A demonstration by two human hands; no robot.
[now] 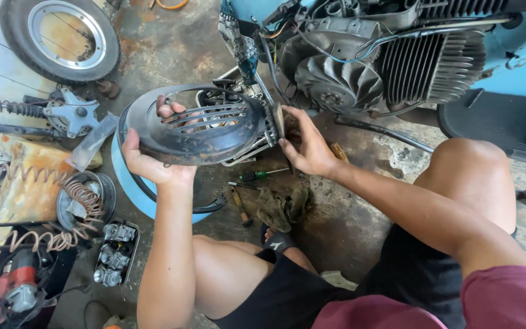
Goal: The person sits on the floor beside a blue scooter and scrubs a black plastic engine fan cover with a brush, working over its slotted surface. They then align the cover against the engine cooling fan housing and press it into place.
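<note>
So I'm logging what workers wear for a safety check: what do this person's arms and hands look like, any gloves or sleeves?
No gloves: the left hand and the right hand are bare, with no rings, watch or wristband in view. Both forearms are uncovered as far as the picture shows, with no sleeve over them. Lower down the person wears black shorts and a maroon top.

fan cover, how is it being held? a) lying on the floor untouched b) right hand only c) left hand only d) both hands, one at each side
d: the left hand grips the dark slotted fan cover at its left edge, and the right hand pinches its right edge.
</note>
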